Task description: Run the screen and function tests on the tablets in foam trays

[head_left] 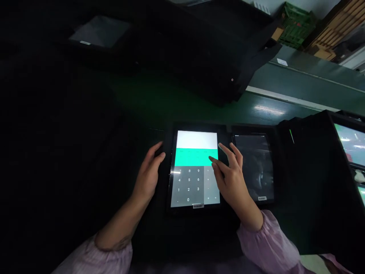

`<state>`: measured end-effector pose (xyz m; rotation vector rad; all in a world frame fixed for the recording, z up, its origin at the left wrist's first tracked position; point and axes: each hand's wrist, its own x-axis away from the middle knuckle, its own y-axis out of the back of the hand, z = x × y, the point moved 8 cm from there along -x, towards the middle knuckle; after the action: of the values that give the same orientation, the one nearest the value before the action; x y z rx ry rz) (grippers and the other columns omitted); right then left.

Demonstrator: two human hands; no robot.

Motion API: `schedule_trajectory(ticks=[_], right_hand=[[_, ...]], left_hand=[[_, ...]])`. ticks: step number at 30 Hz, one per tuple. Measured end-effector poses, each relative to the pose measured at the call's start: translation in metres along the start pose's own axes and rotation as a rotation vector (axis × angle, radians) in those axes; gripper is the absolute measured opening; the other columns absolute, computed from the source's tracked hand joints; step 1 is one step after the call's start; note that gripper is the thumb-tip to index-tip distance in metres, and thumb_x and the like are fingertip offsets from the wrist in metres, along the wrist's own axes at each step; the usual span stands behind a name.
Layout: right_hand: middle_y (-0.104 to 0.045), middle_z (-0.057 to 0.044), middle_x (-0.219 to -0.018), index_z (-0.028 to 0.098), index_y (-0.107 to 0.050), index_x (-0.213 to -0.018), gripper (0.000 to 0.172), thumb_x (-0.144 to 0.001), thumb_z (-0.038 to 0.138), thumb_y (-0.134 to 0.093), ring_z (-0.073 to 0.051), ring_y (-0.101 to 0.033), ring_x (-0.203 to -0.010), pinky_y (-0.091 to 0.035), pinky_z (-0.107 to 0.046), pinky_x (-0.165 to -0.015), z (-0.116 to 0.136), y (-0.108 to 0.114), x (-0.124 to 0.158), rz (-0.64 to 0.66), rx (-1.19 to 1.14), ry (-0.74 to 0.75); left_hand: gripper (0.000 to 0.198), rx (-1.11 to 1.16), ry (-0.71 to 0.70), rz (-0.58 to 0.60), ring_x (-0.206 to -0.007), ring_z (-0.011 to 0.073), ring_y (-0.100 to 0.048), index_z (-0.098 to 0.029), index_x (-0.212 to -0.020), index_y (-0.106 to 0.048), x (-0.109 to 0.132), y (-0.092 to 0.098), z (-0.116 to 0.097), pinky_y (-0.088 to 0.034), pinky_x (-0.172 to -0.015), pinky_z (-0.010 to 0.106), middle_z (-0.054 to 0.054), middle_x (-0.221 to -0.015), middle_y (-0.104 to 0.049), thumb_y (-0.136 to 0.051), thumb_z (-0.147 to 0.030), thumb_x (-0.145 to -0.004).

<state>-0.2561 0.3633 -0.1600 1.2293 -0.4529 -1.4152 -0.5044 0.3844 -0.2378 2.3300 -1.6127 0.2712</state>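
Observation:
A tablet (186,186) lies face up in front of me, its lit screen showing a calculator with a white top, a green band and grey number keys. Over the right side of that screen is my right hand (232,173), fingers apart, with the index fingertip at the green band; whether it touches the glass I cannot tell. My left hand (149,169) is beside the tablet's left edge, thumb and fingers apart, holding nothing. A second tablet (253,167) with a dark screen lies just to the right, partly behind my right hand.
Another dark tablet (99,31) lies at the far left. Black cloth (216,49) hangs across the back. At the right stand black partitions (310,152) with a lit screen (350,140) beyond. Behind the green bench (302,83) is a green crate (296,24).

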Motion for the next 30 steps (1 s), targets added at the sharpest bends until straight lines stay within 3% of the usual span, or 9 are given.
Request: schedule_trajectory(ticks=[5, 10, 14, 17, 21, 25, 27, 30], right_hand=[[-0.053, -0.009, -0.162, 0.028, -0.081, -0.122, 0.033, -0.108, 0.027, -0.051, -0.044, -0.027, -0.161, -0.045, -0.075, -0.116, -0.005, -0.010, 0.002, 0.086, 0.045, 0.003], [-0.062, -0.007, -0.153, 0.027, -0.084, -0.108, 0.034, -0.108, 0.025, -0.050, -0.043, -0.028, -0.161, -0.038, -0.079, -0.119, -0.014, 0.002, 0.004, -0.002, 0.046, -0.072], [-0.058, -0.008, -0.157, 0.029, -0.083, -0.115, 0.031, -0.106, 0.023, -0.054, -0.044, -0.025, -0.162, -0.037, -0.079, -0.120, -0.004, -0.003, 0.003, 0.033, 0.051, 0.009], [-0.058, -0.007, -0.158, 0.030, -0.082, -0.117, 0.032, -0.106, 0.022, -0.053, -0.044, -0.026, -0.162, -0.037, -0.080, -0.119, -0.005, -0.005, 0.003, 0.055, 0.048, -0.003], [-0.064, -0.009, -0.150, 0.025, -0.083, -0.109, 0.030, -0.105, 0.021, -0.054, -0.043, -0.030, -0.160, -0.039, -0.078, -0.118, -0.011, 0.004, 0.004, -0.009, 0.026, -0.047], [-0.058, -0.010, -0.157, 0.026, -0.081, -0.118, 0.028, -0.103, 0.020, -0.057, -0.041, -0.026, -0.162, -0.045, -0.069, -0.119, 0.016, -0.003, 0.005, 0.100, -0.085, 0.137], [-0.055, -0.009, -0.161, 0.028, -0.080, -0.121, 0.029, -0.103, 0.022, -0.059, -0.040, -0.021, -0.164, -0.046, -0.067, -0.119, 0.032, -0.010, 0.007, 0.178, -0.101, 0.224], [-0.055, -0.008, -0.161, 0.029, -0.080, -0.121, 0.029, -0.103, 0.022, -0.058, -0.040, -0.020, -0.165, -0.045, -0.068, -0.120, 0.039, -0.013, 0.007, 0.208, -0.105, 0.241]], left_hand=[[0.057, 0.047, 0.039, 0.070, -0.147, 0.0369, -0.052, -0.027, -0.131, -0.072, 0.001, 0.003, 0.005, -0.034, -0.129, 0.054, 0.007, -0.144, -0.070, -0.069, -0.058, -0.084], [0.057, 0.018, 0.051, 0.064, -0.145, 0.0381, -0.054, -0.027, -0.129, -0.071, 0.003, 0.002, 0.003, -0.041, -0.124, 0.055, 0.007, -0.144, -0.070, -0.071, -0.058, -0.081], [0.061, -0.028, 0.036, 0.117, -0.144, 0.0370, -0.057, -0.028, -0.136, -0.064, 0.005, -0.004, 0.001, -0.047, -0.120, 0.053, 0.008, -0.146, -0.068, -0.072, -0.053, -0.081], [0.069, -0.059, 0.019, 0.196, -0.146, 0.0373, -0.055, -0.029, -0.146, -0.054, 0.008, -0.008, 0.001, -0.044, -0.123, 0.056, 0.009, -0.150, -0.065, -0.072, -0.051, -0.083], [0.080, -0.155, -0.012, 0.285, -0.157, 0.0376, -0.041, -0.028, -0.156, -0.040, 0.012, -0.013, 0.002, -0.032, -0.130, 0.059, 0.014, -0.166, -0.047, -0.071, -0.049, -0.086], [0.094, -0.266, -0.094, 0.315, -0.167, 0.0385, -0.017, -0.022, -0.161, -0.028, 0.014, -0.017, 0.001, -0.021, -0.133, 0.059, 0.019, -0.176, -0.026, -0.072, -0.051, -0.084], [0.095, -0.291, -0.122, 0.320, -0.168, 0.0387, -0.011, -0.021, -0.161, -0.025, 0.015, -0.019, 0.001, -0.020, -0.133, 0.060, 0.020, -0.177, -0.022, -0.071, -0.052, -0.085], [0.094, -0.312, -0.137, 0.311, -0.167, 0.0407, -0.011, -0.023, -0.161, -0.026, 0.014, -0.020, 0.003, -0.022, -0.132, 0.063, 0.020, -0.175, -0.024, -0.072, -0.055, -0.085]])
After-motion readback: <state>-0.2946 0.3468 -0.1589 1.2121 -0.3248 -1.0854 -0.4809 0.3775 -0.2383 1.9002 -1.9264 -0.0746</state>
